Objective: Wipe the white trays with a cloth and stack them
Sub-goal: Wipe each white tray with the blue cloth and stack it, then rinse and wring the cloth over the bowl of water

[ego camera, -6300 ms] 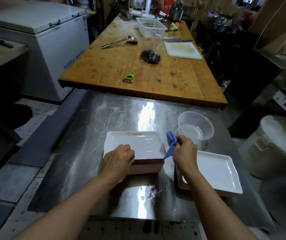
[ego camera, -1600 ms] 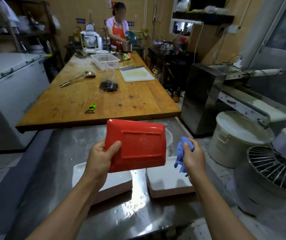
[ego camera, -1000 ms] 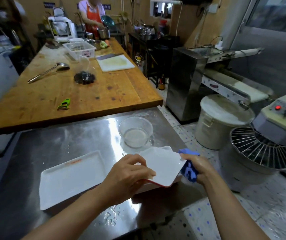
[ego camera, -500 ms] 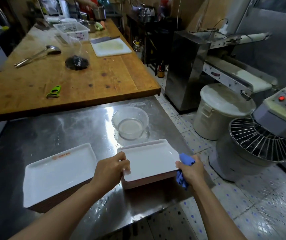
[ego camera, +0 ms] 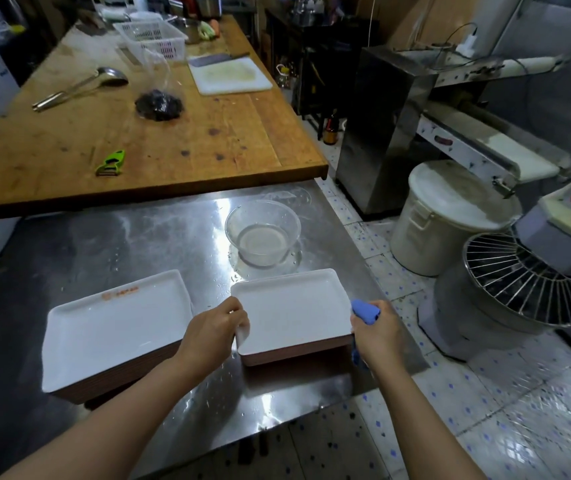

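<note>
Head view, the only one I have. I count two stacks of white trays on the steel table [ego camera: 131, 244]. The left stack [ego camera: 114, 327] is the taller, several trays deep by its brown edges, though I cannot count them; its top tray carries an orange mark near the far rim. The right stack [ego camera: 292, 310] sits just beside it, near the table's right edge, and is lower. Both top trays lie face up and hold nothing.

Two hands are in view. My left hand [ego camera: 213, 329] has its fingers curled over the near left corner of the right stack's top tray, gripping the rim. My right hand [ego camera: 377, 332] is closed around one blue cloth [ego camera: 363, 310], bunched in the fist, at the near right corner of the same tray; whether the hand touches the tray, I cannot tell.

One clear bowl [ego camera: 263, 233] stands beyond the right stack, with a little clear liquid in its bottom.

On the wooden table [ego camera: 208, 143] behind: one green peeler [ego camera: 111, 162], one ladle [ego camera: 81, 86], one clear bag [ego camera: 159, 98] with dark contents, one white cutting board [ego camera: 230, 76], one white basket [ego camera: 151, 39]. On the floor to the right: one lidded white bucket [ego camera: 450, 216] and one mixer [ego camera: 526, 282] with a wire guard.
</note>
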A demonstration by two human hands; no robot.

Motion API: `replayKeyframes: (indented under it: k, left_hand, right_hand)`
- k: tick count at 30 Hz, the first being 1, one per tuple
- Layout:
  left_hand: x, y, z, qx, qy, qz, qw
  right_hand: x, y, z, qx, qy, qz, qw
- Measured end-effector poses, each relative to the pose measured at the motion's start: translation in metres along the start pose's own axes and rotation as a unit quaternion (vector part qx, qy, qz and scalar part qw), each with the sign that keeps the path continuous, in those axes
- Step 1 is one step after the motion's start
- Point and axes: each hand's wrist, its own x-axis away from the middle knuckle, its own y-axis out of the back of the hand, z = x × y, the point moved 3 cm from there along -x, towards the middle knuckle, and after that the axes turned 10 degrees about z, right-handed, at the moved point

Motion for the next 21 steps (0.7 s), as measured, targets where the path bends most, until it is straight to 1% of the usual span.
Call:
replayKeyframes:
  k: [3,4,6,8,9,11,14,15,16,17,18,19,20,21]
  left_hand:
    - [-0.001,-0.004,0.002,0.004,0.006,0.010,1.000]
    - [-0.001,-0.005,0.003,0.007,0.009,0.014,1.000]
    - [-0.001,-0.008,0.003,0.012,0.011,0.020,1.000]
    - [0.000,-0.009,0.002,0.019,0.009,0.027,0.999]
    - [0.000,-0.009,0.002,0.018,0.011,0.035,0.999]
    - [0.001,-0.009,0.001,0.005,0.022,0.068,0.997]
    - [0.003,0.001,-0.005,-0.023,0.046,0.127,0.991]
    - [0.003,0.006,-0.008,-0.017,0.057,0.131,0.990]
    - [0.002,0.014,-0.012,0.010,0.070,0.120,0.990]
    - [0.001,0.025,-0.015,0.065,0.085,0.097,0.989]
    - [-0.001,0.036,-0.017,0.150,0.101,0.076,0.981]
    - [-0.003,0.051,-0.017,0.258,0.112,0.060,0.958]
    - [-0.006,0.063,-0.019,0.372,0.119,0.060,0.919]
    - [-0.011,0.073,-0.024,0.459,0.124,0.077,0.876]
  right_hand:
    - [0.002,0.005,0.004,0.031,0.003,-0.004,1.000]
    - [0.004,0.008,0.007,0.029,0.008,-0.017,0.999]
    - [0.010,0.015,0.012,0.010,0.006,-0.051,0.999]
    - [0.014,0.020,0.018,-0.018,-0.002,-0.056,0.998]
    - [0.016,0.021,0.021,-0.048,-0.003,-0.035,0.998]
    - [0.021,0.018,0.029,-0.133,0.012,0.031,0.991]
    - [0.033,0.013,0.045,-0.282,0.020,0.087,0.955]
    - [0.035,0.009,0.051,-0.319,0.012,0.108,0.941]
    - [0.038,0.005,0.058,-0.346,-0.001,0.130,0.929]
    - [0.040,0.000,0.066,-0.367,-0.010,0.151,0.918]
    - [0.042,-0.004,0.074,-0.385,-0.013,0.170,0.907]
    - [0.046,-0.010,0.086,-0.400,-0.009,0.190,0.897]
    - [0.049,-0.014,0.095,-0.406,-0.005,0.215,0.888]
    - [0.050,-0.019,0.103,-0.408,-0.002,0.248,0.879]
